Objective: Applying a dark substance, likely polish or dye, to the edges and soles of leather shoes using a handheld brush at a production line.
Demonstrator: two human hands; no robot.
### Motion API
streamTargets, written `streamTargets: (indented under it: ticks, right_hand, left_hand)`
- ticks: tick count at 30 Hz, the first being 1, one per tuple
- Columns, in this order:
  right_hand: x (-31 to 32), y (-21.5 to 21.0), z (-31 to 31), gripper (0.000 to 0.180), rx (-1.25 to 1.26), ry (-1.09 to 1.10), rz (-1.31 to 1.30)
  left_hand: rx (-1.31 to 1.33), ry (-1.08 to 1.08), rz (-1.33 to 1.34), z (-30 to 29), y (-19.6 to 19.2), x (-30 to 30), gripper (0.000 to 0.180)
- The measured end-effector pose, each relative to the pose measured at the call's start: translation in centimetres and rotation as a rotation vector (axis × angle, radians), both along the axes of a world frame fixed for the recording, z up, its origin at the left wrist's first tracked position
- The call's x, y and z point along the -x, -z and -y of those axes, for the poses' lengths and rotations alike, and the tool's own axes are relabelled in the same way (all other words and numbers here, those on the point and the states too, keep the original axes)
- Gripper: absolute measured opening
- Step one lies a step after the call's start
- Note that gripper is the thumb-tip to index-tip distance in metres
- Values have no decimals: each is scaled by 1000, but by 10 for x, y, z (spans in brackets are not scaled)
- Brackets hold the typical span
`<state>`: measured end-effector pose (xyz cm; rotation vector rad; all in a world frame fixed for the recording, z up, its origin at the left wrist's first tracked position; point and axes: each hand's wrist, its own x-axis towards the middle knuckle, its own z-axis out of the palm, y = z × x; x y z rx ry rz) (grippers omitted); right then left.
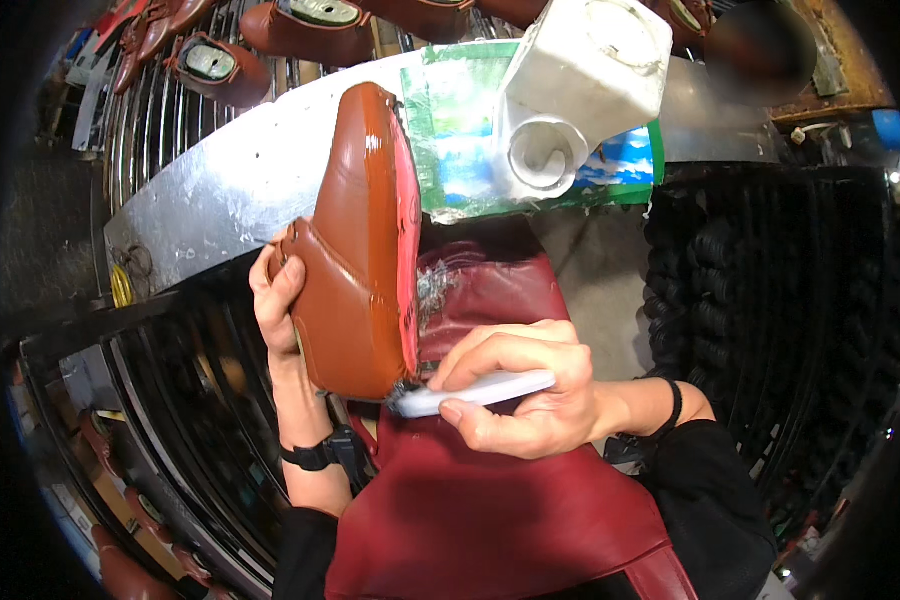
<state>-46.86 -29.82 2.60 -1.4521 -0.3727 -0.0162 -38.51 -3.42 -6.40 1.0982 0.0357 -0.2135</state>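
My left hand (276,302) grips a brown leather shoe upper on a last (355,260), held on edge with its reddish sole side facing right. My right hand (518,385) holds a white brush handle (480,390), whose bristle end touches the heel end of the shoe's underside. A dark red leather apron (490,500) covers my lap beneath both hands. A black watch sits on my left wrist and a black band on my right.
A silver metal shelf (230,190) curves across above the shoe, carrying a white plastic container (580,90) on green-blue paper. Several brown shoes (300,25) rest on a wire rack behind it. Black ribbed racks (760,320) stand at right, more shoes at lower left.
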Motion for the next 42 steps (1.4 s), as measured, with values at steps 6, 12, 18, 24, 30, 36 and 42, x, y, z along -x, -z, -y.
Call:
streamTargets:
  ticks: [6, 12, 18, 24, 30, 36, 42]
  right_hand:
    - [-32, -3, 6, 7, -42, 90, -95]
    - [-38, -19, 19, 18, 152, -51, 131]
    - [-80, -42, 28, 41, 63, -121, 136]
    - [-136, -46, 16, 29, -9, -110, 125]
    - [-195, 12, 32, 15, -276, 75, -143]
    - [-107, 39, -39, 22, -662, 81, -608]
    - [-123, 38, -31, 28, -777, 322, -680]
  left_hand:
    - [-7, -70, -14, 9, -22, -8, 36]
    - [116, -190, -159, 13, -32, -12, 35]
    - [-455, -217, 188, 23, -32, -9, 40]
    - [-576, -365, 247, 47, -28, 8, 55]
    - [-894, -349, 447, 69, -29, -16, 50]
    - [71, -493, -51, -23, -43, -32, 37]
    - [-655, -783, 328, -95, -77, -156, 33]
